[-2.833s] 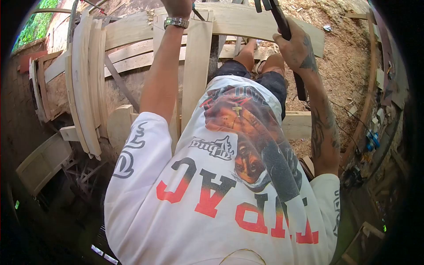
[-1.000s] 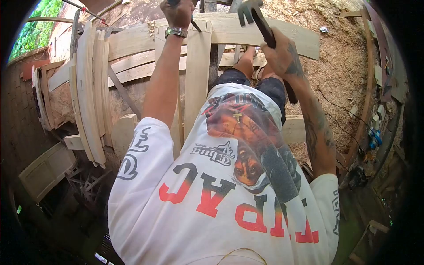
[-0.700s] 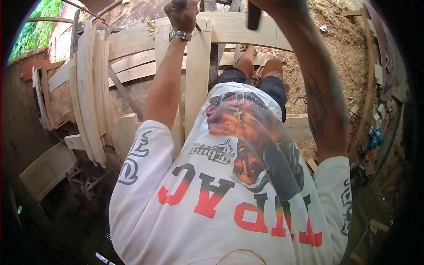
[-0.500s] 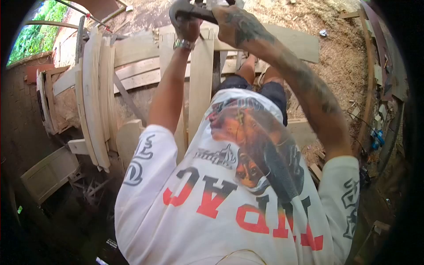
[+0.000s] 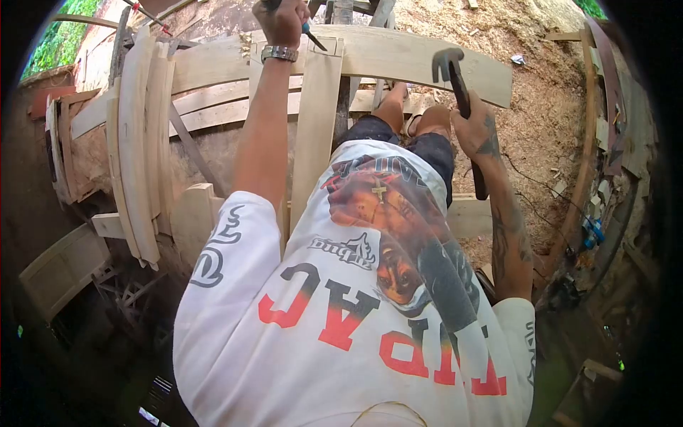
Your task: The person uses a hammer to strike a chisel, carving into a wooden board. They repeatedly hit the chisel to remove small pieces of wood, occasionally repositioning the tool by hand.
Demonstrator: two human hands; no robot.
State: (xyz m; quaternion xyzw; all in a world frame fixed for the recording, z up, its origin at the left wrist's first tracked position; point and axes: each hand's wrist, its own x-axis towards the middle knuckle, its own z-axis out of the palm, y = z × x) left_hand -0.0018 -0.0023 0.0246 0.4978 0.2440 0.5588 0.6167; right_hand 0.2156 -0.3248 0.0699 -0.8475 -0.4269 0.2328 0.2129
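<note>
My left hand [image 5: 282, 23], with a metal watch on the wrist, is wrapped round a chisel [image 5: 314, 38] with a bit of blue on its handle. The blade slants down to the marked end of a pale wooden board [image 5: 318, 107]. My right hand [image 5: 475, 127] grips a claw hammer [image 5: 461, 92] by its dark handle. The hammer head is raised to the right of the chisel, apart from it. A wide curved plank [image 5: 420, 60] runs crosswise at the far end of the board. The top of my left hand is cut off by the frame edge.
Several long curved planks [image 5: 135, 142] stand on the left, beside a framed wooden panel [image 5: 64, 270]. Wood shavings [image 5: 541, 107] cover the ground ahead and to the right. Scrap wood lines the right side, near a blue object [image 5: 592, 231].
My right hand has swung the hammer away from above the left hand, down and to the right. My left hand has shifted slightly left and up, and the chisel now shows.
</note>
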